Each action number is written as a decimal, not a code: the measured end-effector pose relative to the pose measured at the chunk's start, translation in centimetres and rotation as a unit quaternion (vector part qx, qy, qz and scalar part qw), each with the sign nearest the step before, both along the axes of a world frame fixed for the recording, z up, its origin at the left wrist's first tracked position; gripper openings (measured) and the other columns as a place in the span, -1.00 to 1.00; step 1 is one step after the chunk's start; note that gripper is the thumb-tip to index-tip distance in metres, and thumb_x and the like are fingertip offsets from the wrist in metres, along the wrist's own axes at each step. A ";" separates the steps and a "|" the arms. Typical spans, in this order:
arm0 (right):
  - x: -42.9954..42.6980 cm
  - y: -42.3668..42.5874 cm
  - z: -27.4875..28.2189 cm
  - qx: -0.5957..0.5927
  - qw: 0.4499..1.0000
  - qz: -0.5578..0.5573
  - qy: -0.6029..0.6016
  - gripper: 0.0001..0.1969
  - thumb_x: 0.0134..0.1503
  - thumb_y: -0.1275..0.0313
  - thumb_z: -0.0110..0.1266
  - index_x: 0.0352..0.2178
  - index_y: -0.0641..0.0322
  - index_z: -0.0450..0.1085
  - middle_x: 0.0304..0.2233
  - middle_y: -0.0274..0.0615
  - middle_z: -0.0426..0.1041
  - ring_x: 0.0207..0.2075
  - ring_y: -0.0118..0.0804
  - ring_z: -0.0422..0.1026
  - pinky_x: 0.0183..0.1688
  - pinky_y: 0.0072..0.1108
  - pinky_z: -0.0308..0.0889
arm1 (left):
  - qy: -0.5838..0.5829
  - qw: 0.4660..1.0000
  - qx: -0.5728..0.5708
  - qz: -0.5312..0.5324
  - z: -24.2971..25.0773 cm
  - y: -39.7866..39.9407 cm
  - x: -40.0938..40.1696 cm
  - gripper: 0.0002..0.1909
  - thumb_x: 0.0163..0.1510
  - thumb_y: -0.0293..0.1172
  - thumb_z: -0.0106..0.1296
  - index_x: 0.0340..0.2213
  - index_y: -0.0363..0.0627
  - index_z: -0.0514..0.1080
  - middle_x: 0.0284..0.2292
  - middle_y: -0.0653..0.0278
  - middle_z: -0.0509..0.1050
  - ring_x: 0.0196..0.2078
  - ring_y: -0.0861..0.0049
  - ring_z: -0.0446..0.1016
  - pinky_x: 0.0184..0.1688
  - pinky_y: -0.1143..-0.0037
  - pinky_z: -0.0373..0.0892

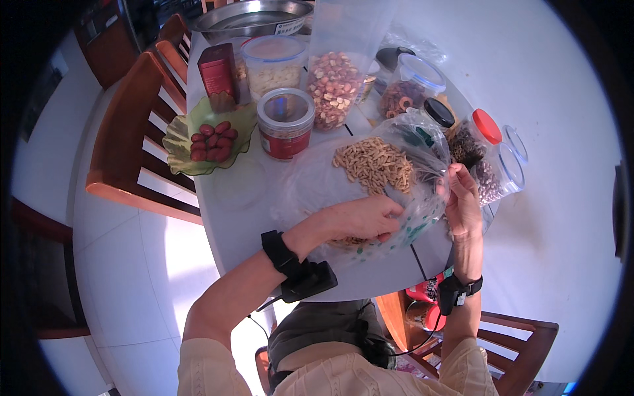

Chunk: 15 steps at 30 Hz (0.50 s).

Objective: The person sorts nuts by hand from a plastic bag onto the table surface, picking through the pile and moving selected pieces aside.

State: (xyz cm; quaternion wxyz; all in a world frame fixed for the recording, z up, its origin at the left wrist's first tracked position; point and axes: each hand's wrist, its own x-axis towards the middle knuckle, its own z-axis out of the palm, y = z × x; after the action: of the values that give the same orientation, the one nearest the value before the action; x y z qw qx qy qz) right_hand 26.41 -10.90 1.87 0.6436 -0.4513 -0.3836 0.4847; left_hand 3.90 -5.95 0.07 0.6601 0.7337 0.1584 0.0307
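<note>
A clear plastic bag point(312, 173) with green print lies spread over the table's near part. A heap of small elongated tan pieces point(374, 161), seeds or a snack, sits in it, and more tan pieces point(351, 241) show below my left wrist. My right hand point(463, 198) pinches the bag's gathered edge between thumb and fingers, at its right side. Over the middle of the bag reaches my left hand point(364, 218), fingers curled downward just below the heap. Whether those fingers hold any pieces is hidden. Both wrists wear black straps with small devices.
Left stands a green leaf-shaped dish point(181, 143) of red dates beside a lidded tin point(286, 141). Behind are a tall container of peanuts point(334, 91), a dark red box point(218, 69) and a steel basin point(252, 22). Several jars point(488, 126) line the right edge; wooden chairs point(124, 123) flank the table.
</note>
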 end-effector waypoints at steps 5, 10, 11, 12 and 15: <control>1.6 -0.1 -0.6 -0.052 0.998 0.026 0.022 -0.91 0.17 0.48 -0.08 -0.29 0.25 0.29 -0.48 -0.39 0.34 -0.54 -0.55 0.33 -0.50 -0.77 0.25 | -0.067 0.988 -0.045 0.129 0.6 -0.8 -0.2 -0.44 0.06 -0.48 -0.19 0.13 -0.15 0.09 -0.61 0.39 0.30 -0.56 0.71 0.26 -0.50 0.62 0.24; 0.0 -0.5 0.1 -0.106 0.989 0.050 -0.095 -0.90 0.16 0.43 -0.04 -0.33 0.24 0.30 -0.49 -0.40 0.34 -0.53 -0.57 0.33 -0.49 -0.76 0.25 | -0.112 0.988 -0.010 0.110 0.6 -0.7 -0.3 -0.36 0.07 -0.52 -0.22 0.19 -0.03 -0.03 -0.62 0.39 0.29 -0.57 0.72 0.24 -0.50 0.64 0.22; -0.2 -0.6 0.2 -0.127 0.978 0.048 -0.156 -0.89 0.15 0.42 -0.02 -0.35 0.24 0.29 -0.49 -0.40 0.34 -0.53 -0.58 0.32 -0.48 -0.75 0.25 | -0.104 0.990 -0.006 0.101 0.5 -0.7 -0.3 -0.36 0.06 -0.52 -0.22 0.19 -0.01 -0.02 -0.63 0.40 0.29 -0.57 0.72 0.24 -0.51 0.63 0.22; -0.1 -0.7 0.3 -0.127 0.978 0.047 -0.156 -0.89 0.15 0.42 -0.02 -0.35 0.24 0.29 -0.49 -0.40 0.34 -0.53 -0.58 0.32 -0.48 -0.75 0.25 | -0.095 0.991 -0.002 0.090 0.4 -0.7 -0.2 -0.36 0.06 -0.52 -0.22 0.19 0.01 -0.02 -0.63 0.40 0.28 -0.57 0.71 0.23 -0.51 0.63 0.22; -0.1 -1.0 1.1 -0.115 0.954 0.103 -0.255 -0.87 0.13 0.39 0.03 -0.37 0.21 0.29 -0.46 -0.41 0.34 -0.48 -0.60 0.32 -0.46 -0.75 0.28 | -0.094 0.992 0.018 0.082 0.2 -0.7 -0.1 -0.38 0.06 -0.52 -0.22 0.18 0.01 0.02 -0.64 0.39 0.28 -0.58 0.71 0.23 -0.51 0.62 0.22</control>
State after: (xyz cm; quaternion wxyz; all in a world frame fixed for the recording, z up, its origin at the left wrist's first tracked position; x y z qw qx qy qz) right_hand 26.36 -11.92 2.92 0.4141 -0.5891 -0.5212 0.4582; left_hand 3.84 -6.66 0.28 0.6537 0.7240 0.1549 0.1567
